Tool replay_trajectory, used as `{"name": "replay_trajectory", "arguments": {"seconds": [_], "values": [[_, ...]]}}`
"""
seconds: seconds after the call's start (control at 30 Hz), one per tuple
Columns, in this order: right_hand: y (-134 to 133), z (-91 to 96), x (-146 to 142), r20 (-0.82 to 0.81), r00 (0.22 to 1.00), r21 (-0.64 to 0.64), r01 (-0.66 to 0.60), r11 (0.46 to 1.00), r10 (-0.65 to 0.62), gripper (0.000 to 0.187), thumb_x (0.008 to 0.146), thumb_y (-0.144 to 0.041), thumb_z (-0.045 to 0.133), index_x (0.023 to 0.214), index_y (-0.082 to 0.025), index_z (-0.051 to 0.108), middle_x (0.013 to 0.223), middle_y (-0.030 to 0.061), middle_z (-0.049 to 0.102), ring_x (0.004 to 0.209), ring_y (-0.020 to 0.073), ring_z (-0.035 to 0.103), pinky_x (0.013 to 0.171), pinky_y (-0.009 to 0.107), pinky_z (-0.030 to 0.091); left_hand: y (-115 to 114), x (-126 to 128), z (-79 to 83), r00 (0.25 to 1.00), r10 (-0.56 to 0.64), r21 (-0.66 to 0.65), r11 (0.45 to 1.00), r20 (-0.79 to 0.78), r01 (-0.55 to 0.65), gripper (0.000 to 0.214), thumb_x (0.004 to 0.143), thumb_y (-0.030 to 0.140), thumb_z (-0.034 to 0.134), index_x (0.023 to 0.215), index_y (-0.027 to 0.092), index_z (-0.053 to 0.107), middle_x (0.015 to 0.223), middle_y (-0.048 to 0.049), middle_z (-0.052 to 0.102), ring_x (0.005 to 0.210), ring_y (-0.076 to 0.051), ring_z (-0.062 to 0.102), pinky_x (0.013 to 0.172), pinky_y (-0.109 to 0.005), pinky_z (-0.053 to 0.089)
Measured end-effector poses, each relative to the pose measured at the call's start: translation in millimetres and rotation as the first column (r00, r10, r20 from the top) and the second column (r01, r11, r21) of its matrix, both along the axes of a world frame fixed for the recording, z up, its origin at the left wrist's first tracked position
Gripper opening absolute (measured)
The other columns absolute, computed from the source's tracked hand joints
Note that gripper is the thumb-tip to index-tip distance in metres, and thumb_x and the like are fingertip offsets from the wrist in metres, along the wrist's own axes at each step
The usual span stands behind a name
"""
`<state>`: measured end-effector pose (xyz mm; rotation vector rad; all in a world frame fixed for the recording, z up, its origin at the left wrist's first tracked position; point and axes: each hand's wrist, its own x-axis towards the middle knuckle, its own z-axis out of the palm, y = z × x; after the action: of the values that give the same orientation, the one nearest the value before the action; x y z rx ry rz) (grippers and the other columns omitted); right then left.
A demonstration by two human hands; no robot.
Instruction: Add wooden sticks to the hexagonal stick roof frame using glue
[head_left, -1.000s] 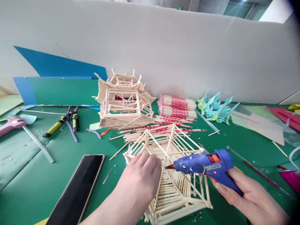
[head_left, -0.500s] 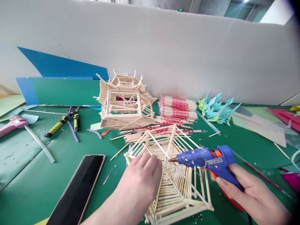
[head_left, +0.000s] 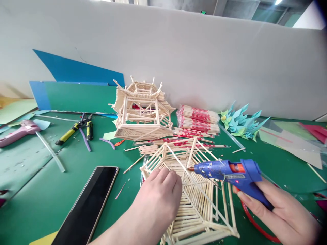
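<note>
My right hand (head_left: pixel 276 207) is wrapped round the handle of a blue hot glue gun (head_left: pixel 230 170). A small red light glows on its side. The copper nozzle points left and is close to, perhaps touching, a slanting stick of a wooden stick frame (head_left: pixel 194 234). This openwork frame has many parallel sticks across its inside. Over the frame's left part, my left hand (head_left: pixel 160 194) is closed, knuckles up, fingertips hidden. A thin wooden stick (head_left: pixel 196 183) reaches out from beside its fingers, seemingly pinched in them.
Behind stands a roofed stick model (head_left: pixel 140 126), beside packs of sticks (head_left: pixel 199 119) and a turquoise paper plant (head_left: pixel 242 122). At left lie a phone (head_left: pixel 87 204), yellow-black pliers (head_left: pixel 68 132) and a pink glue gun (head_left: pixel 20 132). A pale partition (head_left: pixel 163 51) closes off the back.
The view has shifted slightly, so everything sits a little further right. The glue gun's nozzle stays near the same slanting stick. Both hands keep their grips.
</note>
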<state>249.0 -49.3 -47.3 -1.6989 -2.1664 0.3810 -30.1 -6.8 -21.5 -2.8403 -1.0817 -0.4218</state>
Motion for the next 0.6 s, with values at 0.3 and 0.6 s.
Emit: {"name": "replay_trajectory", "arguments": {"seconds": [0.3, 0.6], "values": [[3.4, 12.5, 0.2, 0.176, 0.983, 0.143, -0.083, 0.986, 0.057, 0.04, 0.08, -0.036, 0.052, 0.119, -0.029, 0.051, 0.097, 0.0006, 0.068, 0.074, 0.0197, 0.067, 0.065, 0.02, 0.054, 0.4, 1.0, -2.2, 1.0, 0.015, 0.0, 1.0, -0.012, -0.015, 0.016, 0.076, 0.005, 0.044, 0.075, 0.012, 0.058, 0.068, -0.0057, 0.055, 0.059, -0.019, 0.046, 0.052, -0.033, 0.045], [-2.5, 42.8, -27.5, 0.061, 0.995, 0.087, -0.089, 0.992, 0.084, 0.05, 0.071, -0.028, 0.062, 0.119, -0.038, 0.051, 0.101, -0.004, 0.067, 0.078, 0.0243, 0.067, 0.072, 0.029, 0.056, 1.4, 1.4, -2.5, 1.0, 0.021, 0.004, 1.0, 0.01, -0.021, 0.017, 0.076, 0.005, 0.043, 0.071, 0.014, 0.056, 0.067, -0.0053, 0.053, 0.058, -0.019, 0.044, 0.051, -0.032, 0.042]]}}
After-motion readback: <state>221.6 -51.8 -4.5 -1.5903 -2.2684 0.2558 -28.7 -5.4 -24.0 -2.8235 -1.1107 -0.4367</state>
